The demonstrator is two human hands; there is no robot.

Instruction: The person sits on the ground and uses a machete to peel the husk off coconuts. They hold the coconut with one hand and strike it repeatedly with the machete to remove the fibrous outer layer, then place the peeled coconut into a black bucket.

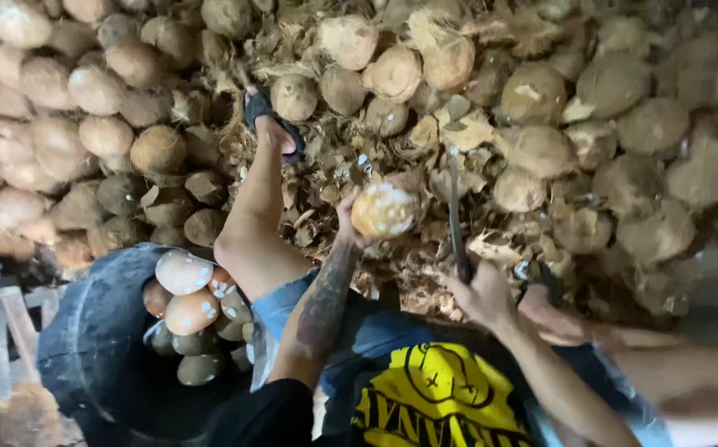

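My left hand is shut on a partly peeled, pale orange coconut, held up over a litter of husk scraps. My right hand grips the handle of a long dark blade, which points away from me just right of the coconut. The blade's edge stands a little apart from the coconut. My tattooed left forearm runs down to a black sleeve and a yellow-printed shirt.
A black tub at the lower left holds several peeled coconuts. Brown unpeeled coconuts are heaped across the whole far side. My left leg stretches out, its sandalled foot against the pile. Husk scraps cover the ground.
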